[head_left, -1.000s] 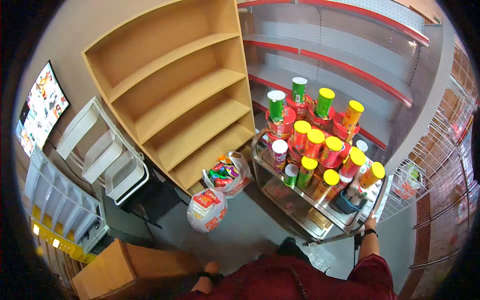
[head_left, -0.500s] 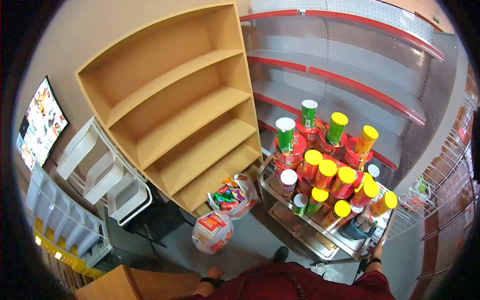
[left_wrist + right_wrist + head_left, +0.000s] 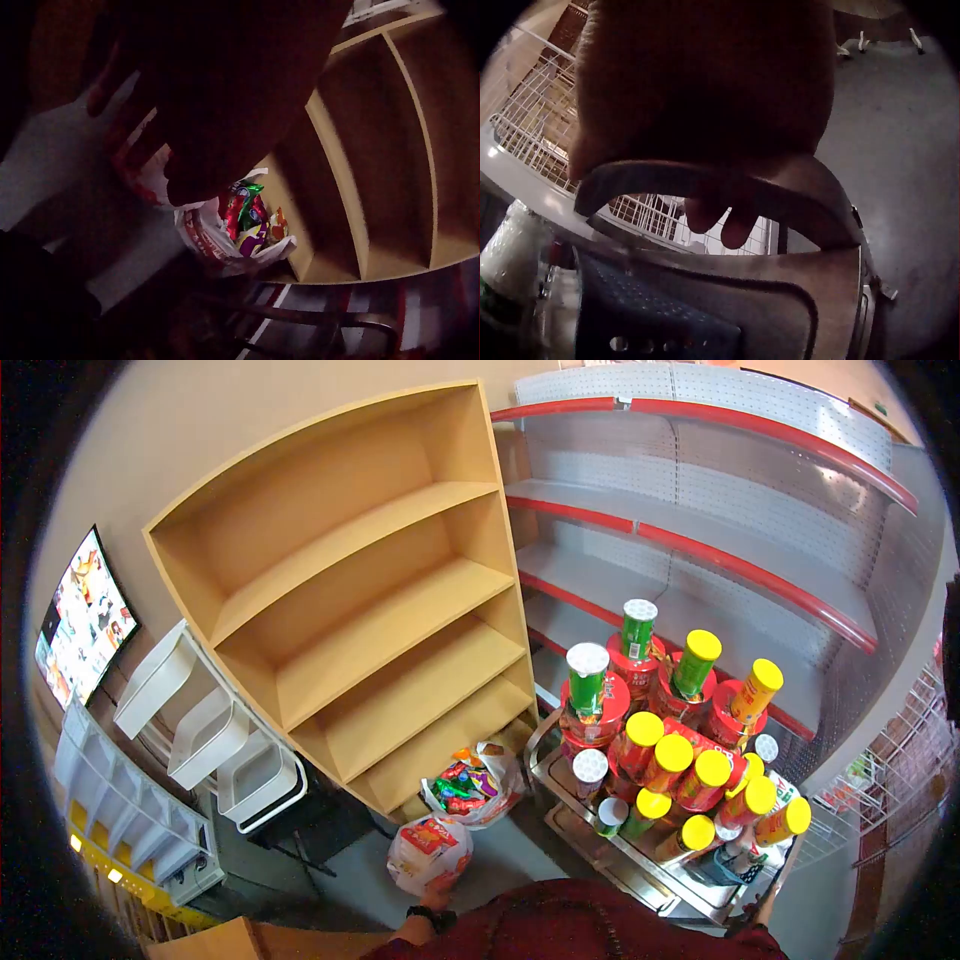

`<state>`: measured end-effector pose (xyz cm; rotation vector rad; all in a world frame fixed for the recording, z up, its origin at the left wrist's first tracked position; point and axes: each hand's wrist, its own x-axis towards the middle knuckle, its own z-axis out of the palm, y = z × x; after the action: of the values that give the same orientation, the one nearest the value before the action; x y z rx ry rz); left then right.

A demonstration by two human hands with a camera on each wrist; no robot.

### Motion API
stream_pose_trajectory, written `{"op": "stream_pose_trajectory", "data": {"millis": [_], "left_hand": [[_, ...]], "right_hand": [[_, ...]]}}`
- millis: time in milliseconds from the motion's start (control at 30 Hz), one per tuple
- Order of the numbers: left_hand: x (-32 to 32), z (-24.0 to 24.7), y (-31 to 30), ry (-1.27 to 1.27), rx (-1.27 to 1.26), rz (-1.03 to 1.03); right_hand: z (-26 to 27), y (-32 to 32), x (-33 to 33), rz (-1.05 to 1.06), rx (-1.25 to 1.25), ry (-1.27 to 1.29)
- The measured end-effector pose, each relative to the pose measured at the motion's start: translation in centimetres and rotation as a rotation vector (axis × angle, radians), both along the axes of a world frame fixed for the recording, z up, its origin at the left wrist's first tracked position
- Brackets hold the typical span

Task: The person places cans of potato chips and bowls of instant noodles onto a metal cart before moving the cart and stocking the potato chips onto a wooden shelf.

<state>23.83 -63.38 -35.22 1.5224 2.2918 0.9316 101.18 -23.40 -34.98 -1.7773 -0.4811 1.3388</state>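
My right hand (image 3: 764, 912) grips the end handle (image 3: 660, 180) of a metal cart (image 3: 640, 887); two fingertips show below the bar in the right wrist view. Cans with yellow lids (image 3: 711, 768), green cans (image 3: 587, 678) and red tubs (image 3: 600, 722) crowd the cart's top. A dark blue basket (image 3: 645, 307) with bottles stands by the handle. My left hand (image 3: 437, 900) hangs with loose fingers and holds nothing, overlapping a white bag of red packs (image 3: 432, 857) in the head view. Behind that bag is an open bag of colourful packets (image 3: 465, 785).
A wooden bookcase (image 3: 360, 595) stands ahead, beside grey store shelves with red edges (image 3: 700, 550). White tiered bins (image 3: 210, 740) are at the left, below a wall screen (image 3: 85, 615). A wooden box (image 3: 250, 940) lies near my left arm, and wire racks (image 3: 890, 760) stand at right.
The head view has shifted, so the shelves and cart sit lower in it. My left hand has come forward to overlap the near bag. The right hand stays on the cart handle.
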Motion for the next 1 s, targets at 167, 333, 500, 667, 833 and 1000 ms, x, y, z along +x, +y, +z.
{"op": "stream_pose_trajectory", "data": {"millis": [167, 333, 500, 667, 833, 1000], "left_hand": [[-1.0, 0.4, 2.3, 0.08, -0.457, 0.072], [0.8, 4.0, 6.0, -0.09, -0.753, 0.38], [2.8, 16.5, 12.2, 0.026, -0.507, 0.183], [-6.6, -1.4, 13.7, 0.695, -0.648, -0.68], [-6.4, -1.9, 14.1, 0.563, -0.653, -0.585], [-5.1, -3.5, 11.9, 0.569, -0.608, -0.577]], "right_hand": [[1.4, -0.8, -2.0, -0.131, 0.029, -0.001], [2.5, -1.6, -2.3, -0.098, 0.076, -0.034], [8.3, -2.5, -6.6, -0.188, 0.068, 0.023], [4.4, -2.8, -5.8, -0.2, 0.259, -0.066], [4.3, -2.6, -4.7, -0.16, 0.075, -0.052], [10.0, -3.7, -7.9, -0.157, 0.033, -0.111]]}}
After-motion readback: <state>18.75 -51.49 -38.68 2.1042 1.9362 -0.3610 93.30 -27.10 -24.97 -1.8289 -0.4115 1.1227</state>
